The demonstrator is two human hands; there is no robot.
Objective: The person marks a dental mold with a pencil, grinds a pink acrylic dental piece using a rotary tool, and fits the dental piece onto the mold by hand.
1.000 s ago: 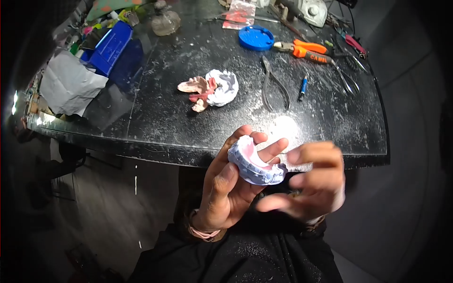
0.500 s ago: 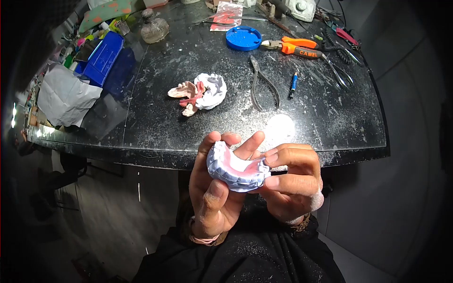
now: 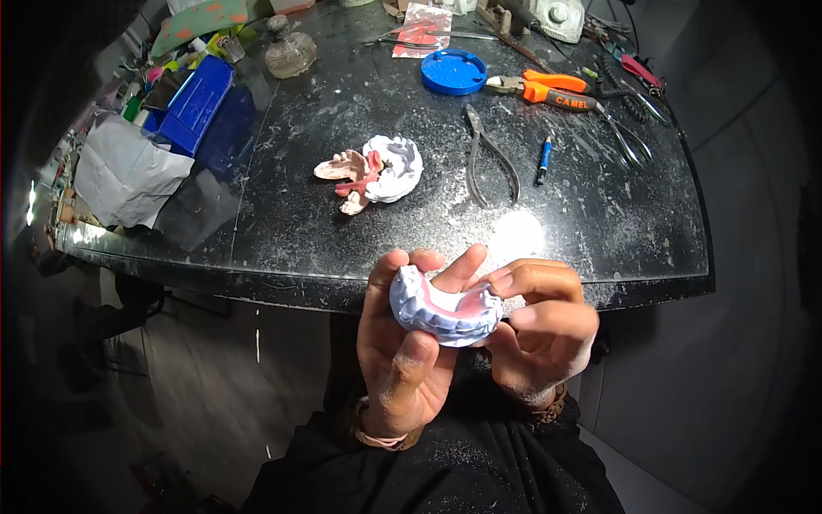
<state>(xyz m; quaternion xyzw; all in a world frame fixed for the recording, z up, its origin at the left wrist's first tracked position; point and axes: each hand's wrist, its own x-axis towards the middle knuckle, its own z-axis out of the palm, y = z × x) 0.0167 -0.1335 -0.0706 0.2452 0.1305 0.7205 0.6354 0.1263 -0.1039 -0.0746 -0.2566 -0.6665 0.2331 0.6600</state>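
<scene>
A bluish-white plaster dental cast with a pink layer along its inner arch is held up before me, near the table's front edge. My left hand grips it from the left, thumb against the front teeth and fingers behind. At the cast's right end, the curled fingers of my right hand touch it; the lower fingertip looks slightly apart from it. Farther back on the table lies a second white cast, beside a beige and red dental piece.
Slim metal pliers, a blue pencil stub, a blue round lid and orange-handled cutters lie on the dusty black table. A glass bottle, blue box and crumpled paper sit left.
The cast has tilted slightly in my left hand. One right-hand fingertip has pulled back from the cast's front right side. The whole view has shifted a little.
</scene>
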